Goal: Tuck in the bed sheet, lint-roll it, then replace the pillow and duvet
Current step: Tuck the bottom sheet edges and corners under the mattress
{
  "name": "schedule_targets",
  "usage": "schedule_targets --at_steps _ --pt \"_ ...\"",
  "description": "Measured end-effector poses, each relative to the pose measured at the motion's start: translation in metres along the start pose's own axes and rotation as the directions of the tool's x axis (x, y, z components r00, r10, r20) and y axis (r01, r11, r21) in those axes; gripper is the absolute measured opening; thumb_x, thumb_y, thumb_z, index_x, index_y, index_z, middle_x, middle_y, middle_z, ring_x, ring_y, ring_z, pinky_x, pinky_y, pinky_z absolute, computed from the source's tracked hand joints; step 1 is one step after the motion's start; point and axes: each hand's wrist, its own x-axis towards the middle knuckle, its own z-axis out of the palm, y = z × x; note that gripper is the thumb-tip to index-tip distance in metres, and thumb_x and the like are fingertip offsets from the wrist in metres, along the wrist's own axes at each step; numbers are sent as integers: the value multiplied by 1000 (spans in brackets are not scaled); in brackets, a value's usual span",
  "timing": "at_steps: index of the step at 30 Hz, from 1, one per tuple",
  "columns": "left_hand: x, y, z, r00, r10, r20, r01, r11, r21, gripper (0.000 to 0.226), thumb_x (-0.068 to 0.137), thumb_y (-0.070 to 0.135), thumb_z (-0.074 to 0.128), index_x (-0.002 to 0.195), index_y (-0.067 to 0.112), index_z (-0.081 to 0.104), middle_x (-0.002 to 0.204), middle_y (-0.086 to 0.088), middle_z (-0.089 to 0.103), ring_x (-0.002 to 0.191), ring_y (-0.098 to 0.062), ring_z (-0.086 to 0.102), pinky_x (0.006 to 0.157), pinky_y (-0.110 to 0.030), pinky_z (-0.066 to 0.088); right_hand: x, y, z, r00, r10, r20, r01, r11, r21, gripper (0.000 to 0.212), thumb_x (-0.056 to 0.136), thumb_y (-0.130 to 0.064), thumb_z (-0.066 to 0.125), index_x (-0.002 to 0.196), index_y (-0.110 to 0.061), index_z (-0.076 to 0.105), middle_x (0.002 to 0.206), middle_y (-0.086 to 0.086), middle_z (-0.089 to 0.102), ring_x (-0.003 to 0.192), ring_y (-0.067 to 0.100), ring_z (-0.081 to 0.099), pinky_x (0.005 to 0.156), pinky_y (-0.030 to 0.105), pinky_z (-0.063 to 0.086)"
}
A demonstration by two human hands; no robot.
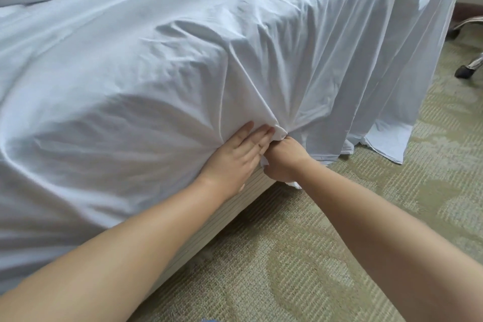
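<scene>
The bed sheet (162, 65) is draped over the mattress side, running left to right. A gathered fold is gripped in the curled right hand (283, 158) at the lower edge; beside it, the left hand (235, 154) is pressed flat, fingers together.

one sheet (156, 65), two hands (235, 157), two chair legs (470, 65).

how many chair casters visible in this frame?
2. One black caster sits on the carpet at the right edge, on a chrome leg. A second caster is higher up, partly behind the hanging sheet. More may be out of frame.
</scene>
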Motion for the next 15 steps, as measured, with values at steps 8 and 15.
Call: schedule_targets --at_steps 8,15 --pt "15 2 1 999 -19 29 17 997 73 105 84 58 41 145 -7 -15 154 -24 -16 145 -37 -10 112 -55 -14 -21 29 24 882 -314 -352 253 945 -208 41 74 -11 50 109 -2 68 104 12 70 101 27 65 92 36 50" --pt "17 5 -2 1000 -1 14 -1 991 132 96 87 58 37 145 -4 -8 157 -21 -7 146 -36 -2 110 -57 -9 -41 33 33 872 340 -352 -275 935 222 6 79 -8 54 79 -11 49 77 8 61 63 26 49 52 28 33"
